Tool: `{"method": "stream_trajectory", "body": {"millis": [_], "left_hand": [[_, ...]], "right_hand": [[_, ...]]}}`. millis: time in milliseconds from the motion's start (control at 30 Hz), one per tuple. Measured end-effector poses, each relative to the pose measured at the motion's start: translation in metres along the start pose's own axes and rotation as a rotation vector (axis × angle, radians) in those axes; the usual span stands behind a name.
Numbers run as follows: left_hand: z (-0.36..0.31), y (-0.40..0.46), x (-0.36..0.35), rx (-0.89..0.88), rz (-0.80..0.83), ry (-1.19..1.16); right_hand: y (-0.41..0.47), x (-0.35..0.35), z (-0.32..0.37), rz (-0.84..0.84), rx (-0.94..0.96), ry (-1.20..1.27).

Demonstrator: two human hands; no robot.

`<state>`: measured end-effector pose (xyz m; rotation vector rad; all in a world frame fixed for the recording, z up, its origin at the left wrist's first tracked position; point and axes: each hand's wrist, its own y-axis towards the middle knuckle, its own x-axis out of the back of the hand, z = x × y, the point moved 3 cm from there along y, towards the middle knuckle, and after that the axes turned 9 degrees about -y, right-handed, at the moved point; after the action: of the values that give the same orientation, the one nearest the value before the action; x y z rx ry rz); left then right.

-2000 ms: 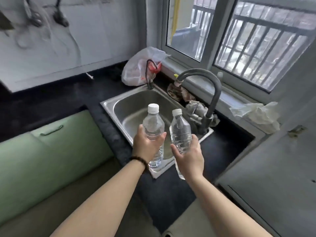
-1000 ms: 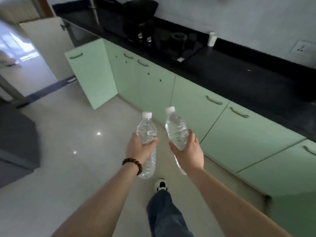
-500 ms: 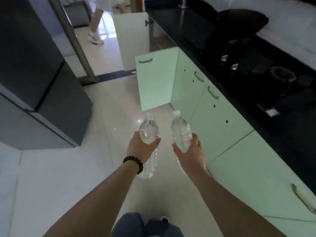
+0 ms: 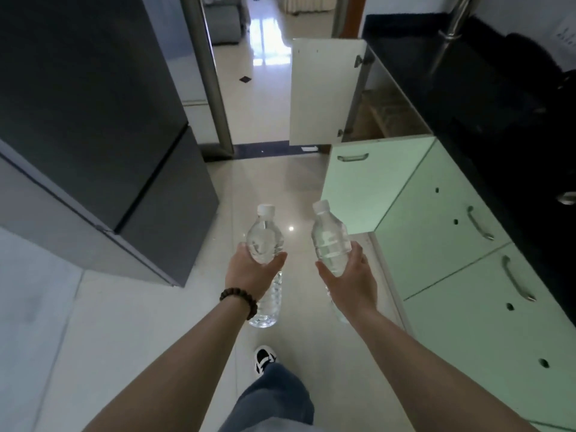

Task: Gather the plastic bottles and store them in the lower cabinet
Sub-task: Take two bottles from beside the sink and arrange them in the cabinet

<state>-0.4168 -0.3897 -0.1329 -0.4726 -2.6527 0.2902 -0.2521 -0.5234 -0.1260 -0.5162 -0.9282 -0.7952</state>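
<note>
A clear plastic bottle is gripped upright, cap up, in each of the hands, left hand (image 4: 249, 272) and right hand (image 4: 350, 275), and the open lower cabinet (image 4: 386, 116) is seen ahead and rightward under the bench (image 4: 452, 88), nearer the right.

Each hand grips a clear, glossy plastic bottle, left (image 4: 265, 244) and right (image 4: 329, 241), both with matt white caps and ribbed walls below the grip. The left wrist wears a dark bead bracelet (image 4: 240, 299). Under them the floor (image 4: 131, 322) is polished, reflective tile. Right of the grips, matt green doors (image 4: 436, 244) carry brushed metal handles (image 4: 478, 222).
</note>
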Motion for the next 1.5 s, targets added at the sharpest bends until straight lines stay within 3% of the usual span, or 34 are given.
{"method": "stream_trajectory", "body": {"millis": [400,700,900,1200,1500], "left_hand": [[-0.08,0.227,0.003,0.013,0.035,-0.044],[-0.166,0.431,-0.084,-0.033,0.175,0.001],[-0.252,0.553,-0.152,-0.079,0.253,0.049],[-0.312,0.636,-0.273,-0.16,0.563,0.177],[-0.344,0.735,-0.381,-0.176,0.894,0.38]], "right_hand": [[0.194,-0.043,0.116,-0.034,-0.068,0.072],[0.412,-0.067,0.149,-0.105,-0.112,0.148],[0.547,-0.042,0.152,-0.158,-0.255,0.208],[0.636,-0.033,0.114,-0.245,-0.546,0.182],[0.724,-0.07,0.099,-0.336,-0.901,0.192]]}}
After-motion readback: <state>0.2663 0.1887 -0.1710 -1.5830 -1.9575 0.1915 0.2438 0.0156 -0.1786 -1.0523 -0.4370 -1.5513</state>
